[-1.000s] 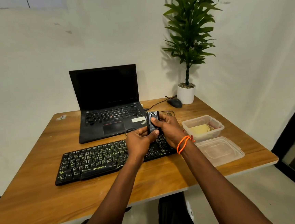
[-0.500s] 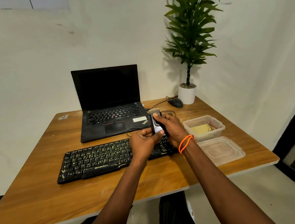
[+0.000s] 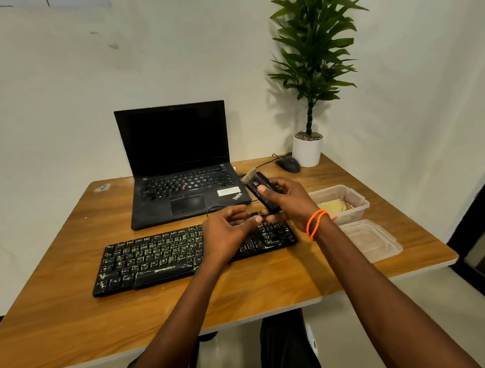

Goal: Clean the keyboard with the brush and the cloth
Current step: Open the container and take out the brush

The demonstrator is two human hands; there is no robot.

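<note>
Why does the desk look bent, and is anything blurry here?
Head view: the wide-angle lens bows the table edges; the left hand fingers are slightly motion-blurred near the brush; the plant casts a soft shadow on the wall.

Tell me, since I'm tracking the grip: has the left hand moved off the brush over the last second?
Yes. The left hand has dropped toward the keyboard, fingers loose; only the right hand holds the brush.
</note>
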